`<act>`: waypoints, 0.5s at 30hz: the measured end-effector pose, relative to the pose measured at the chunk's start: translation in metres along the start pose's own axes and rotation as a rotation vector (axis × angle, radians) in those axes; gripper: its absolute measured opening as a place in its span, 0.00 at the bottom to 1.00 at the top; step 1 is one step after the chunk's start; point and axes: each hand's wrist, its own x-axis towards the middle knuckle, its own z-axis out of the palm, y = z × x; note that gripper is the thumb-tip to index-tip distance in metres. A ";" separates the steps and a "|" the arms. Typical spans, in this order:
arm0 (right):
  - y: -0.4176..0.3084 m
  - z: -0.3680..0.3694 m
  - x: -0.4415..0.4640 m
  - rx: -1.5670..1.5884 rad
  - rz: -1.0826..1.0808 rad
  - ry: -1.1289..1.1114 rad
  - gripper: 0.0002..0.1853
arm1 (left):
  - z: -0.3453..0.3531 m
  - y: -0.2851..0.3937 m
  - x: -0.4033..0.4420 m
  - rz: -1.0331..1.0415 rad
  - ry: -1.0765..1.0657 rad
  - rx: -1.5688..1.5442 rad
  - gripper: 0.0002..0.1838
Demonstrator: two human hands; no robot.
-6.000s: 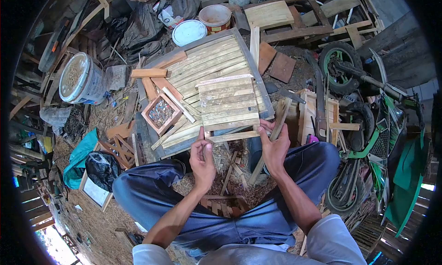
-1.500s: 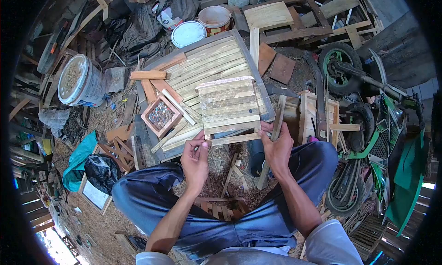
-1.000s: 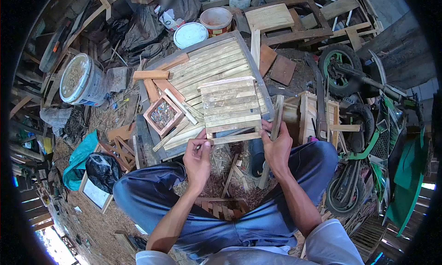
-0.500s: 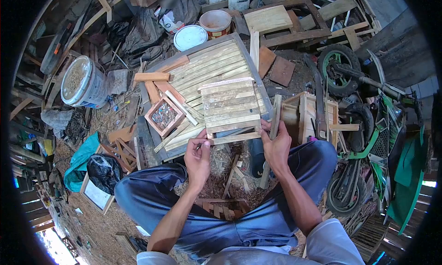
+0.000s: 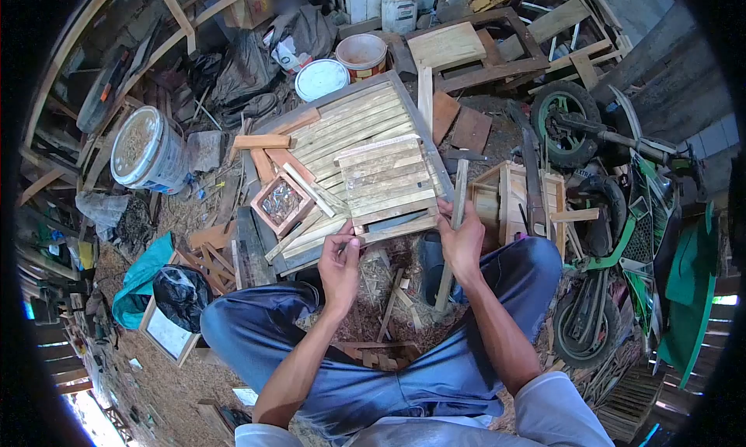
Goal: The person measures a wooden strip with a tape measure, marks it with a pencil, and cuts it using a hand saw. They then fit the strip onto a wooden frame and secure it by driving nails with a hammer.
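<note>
A small slatted wooden panel (image 5: 388, 175) rests on a larger slatted board (image 5: 353, 109). At its near edge lies a loose-looking wooden slat (image 5: 400, 229), with a gap behind it. My left hand (image 5: 339, 270) pinches the slat's left end, its other fingers curled. My right hand (image 5: 465, 245) is closed around a long wooden stick (image 5: 461, 184), held roughly upright in view, while its fingertips touch the panel's near right corner. Left of the panel sits a small wooden box (image 5: 281, 202) holding small metal pieces, probably nails.
Wood offcuts (image 5: 262, 142) lie on the board's left side. Buckets (image 5: 322, 80) stand behind it, and another bucket (image 5: 146, 148) is at left. A wooden crate (image 5: 513, 202) and a green motorbike (image 5: 622, 245) are at right. Wood shavings cover the floor.
The view has shifted slightly. Both hands stay at the panel's near corners, and the slat's left end sits a little closer to the panel.
</note>
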 end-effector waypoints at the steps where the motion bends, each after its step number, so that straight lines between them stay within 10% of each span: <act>1: -0.003 -0.002 -0.001 0.006 0.006 -0.001 0.11 | 0.000 0.000 0.000 0.004 0.010 0.012 0.06; 6: 0.016 0.000 0.001 0.064 -0.064 0.041 0.11 | 0.004 0.020 0.006 0.182 0.198 0.229 0.07; 15: 0.022 -0.001 0.004 0.108 -0.101 0.110 0.12 | 0.078 0.043 0.063 0.276 -0.312 0.380 0.05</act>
